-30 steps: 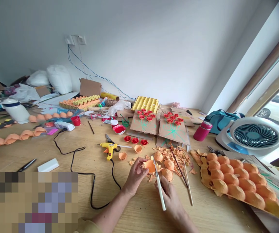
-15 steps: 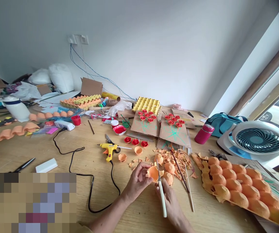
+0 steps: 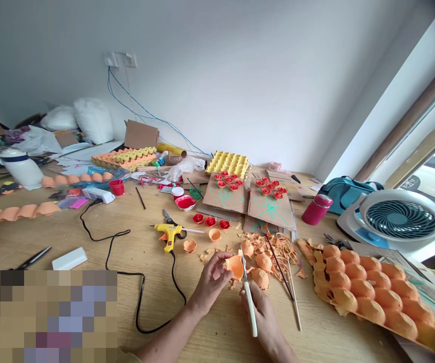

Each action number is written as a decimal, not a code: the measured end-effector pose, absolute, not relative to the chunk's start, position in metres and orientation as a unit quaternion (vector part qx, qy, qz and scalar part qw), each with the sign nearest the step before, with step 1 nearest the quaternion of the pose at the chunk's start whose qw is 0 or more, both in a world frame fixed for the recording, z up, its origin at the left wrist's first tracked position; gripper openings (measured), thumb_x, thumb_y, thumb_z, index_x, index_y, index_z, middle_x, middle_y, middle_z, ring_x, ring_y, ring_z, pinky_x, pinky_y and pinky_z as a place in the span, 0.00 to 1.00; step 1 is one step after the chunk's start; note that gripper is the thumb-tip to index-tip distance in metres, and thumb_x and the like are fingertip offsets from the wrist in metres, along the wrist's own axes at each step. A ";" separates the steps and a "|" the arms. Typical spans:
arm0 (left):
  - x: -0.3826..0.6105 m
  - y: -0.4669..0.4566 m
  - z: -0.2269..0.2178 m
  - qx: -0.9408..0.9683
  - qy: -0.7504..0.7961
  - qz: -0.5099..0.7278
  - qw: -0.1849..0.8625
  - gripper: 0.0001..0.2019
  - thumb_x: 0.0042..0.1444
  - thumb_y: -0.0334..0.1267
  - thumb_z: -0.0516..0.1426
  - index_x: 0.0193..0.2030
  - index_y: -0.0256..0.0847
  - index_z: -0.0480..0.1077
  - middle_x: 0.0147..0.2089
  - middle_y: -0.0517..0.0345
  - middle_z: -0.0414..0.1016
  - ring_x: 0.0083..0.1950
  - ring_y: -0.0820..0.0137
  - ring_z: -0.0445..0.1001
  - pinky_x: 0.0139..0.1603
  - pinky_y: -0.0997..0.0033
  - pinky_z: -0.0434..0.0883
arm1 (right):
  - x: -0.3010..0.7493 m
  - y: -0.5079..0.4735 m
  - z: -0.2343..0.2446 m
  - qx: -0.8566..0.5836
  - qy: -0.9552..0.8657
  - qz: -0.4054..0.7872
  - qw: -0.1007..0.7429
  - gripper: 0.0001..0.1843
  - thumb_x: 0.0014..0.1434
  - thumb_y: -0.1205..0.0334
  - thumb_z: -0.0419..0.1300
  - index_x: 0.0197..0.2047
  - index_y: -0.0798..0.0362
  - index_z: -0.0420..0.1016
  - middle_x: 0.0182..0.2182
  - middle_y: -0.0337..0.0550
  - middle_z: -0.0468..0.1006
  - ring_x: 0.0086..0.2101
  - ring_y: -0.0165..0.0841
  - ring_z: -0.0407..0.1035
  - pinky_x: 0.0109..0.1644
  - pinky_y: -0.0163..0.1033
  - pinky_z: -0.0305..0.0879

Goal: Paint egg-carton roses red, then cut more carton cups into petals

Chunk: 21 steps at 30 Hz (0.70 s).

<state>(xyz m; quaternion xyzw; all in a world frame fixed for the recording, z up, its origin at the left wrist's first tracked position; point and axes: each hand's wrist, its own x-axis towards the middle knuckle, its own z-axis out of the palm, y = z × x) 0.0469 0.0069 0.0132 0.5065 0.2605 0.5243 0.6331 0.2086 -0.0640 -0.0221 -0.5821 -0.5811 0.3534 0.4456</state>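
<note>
My left hand (image 3: pixel 210 282) pinches a small orange egg-carton cup (image 3: pixel 234 265) just above the wooden table (image 3: pixel 89 237). My right hand (image 3: pixel 266 317) is wrapped round a pair of white-handled scissors (image 3: pixel 248 297), whose blades point up against the cup's right edge. Beyond the cup lie cut orange cups and a heap of orange trimmings (image 3: pixel 274 249). Two thin sticks (image 3: pixel 291 282) rest to the right of my hands.
An orange egg tray (image 3: pixel 369 290) sits at the right, a fan (image 3: pixel 399 219) and a pink bottle (image 3: pixel 316 207) behind it. A yellow glue gun (image 3: pixel 170 233) with a black cord lies left of centre. Cardboard sheets with red paper roses (image 3: pixel 251 194) stand farther back.
The cup and scissors have shifted slightly in my hands, the blades working along the cup's edge. The view has drifted a little.
</note>
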 end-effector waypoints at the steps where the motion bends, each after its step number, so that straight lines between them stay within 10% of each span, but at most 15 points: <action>1: 0.046 0.007 0.013 0.498 0.269 0.517 0.642 0.22 0.53 0.53 0.68 0.49 0.43 0.75 0.45 0.54 0.74 0.47 0.63 0.73 0.48 0.68 0.71 | 0.208 -0.064 -0.022 -0.581 -0.580 0.357 0.445 0.23 0.67 0.40 0.51 0.30 0.49 0.63 0.26 0.36 0.65 0.29 0.33 0.60 0.33 0.37 0.61; 21: 0.043 0.022 0.006 0.295 0.280 0.572 0.712 0.23 0.49 0.55 0.70 0.40 0.42 0.70 0.37 0.60 0.73 0.36 0.72 0.72 0.34 0.74 0.70 | 0.215 -0.066 -0.020 -0.575 -0.622 0.370 0.383 0.17 0.65 0.46 0.57 0.34 0.51 0.66 0.29 0.36 0.66 0.31 0.33 0.60 0.35 0.36 0.60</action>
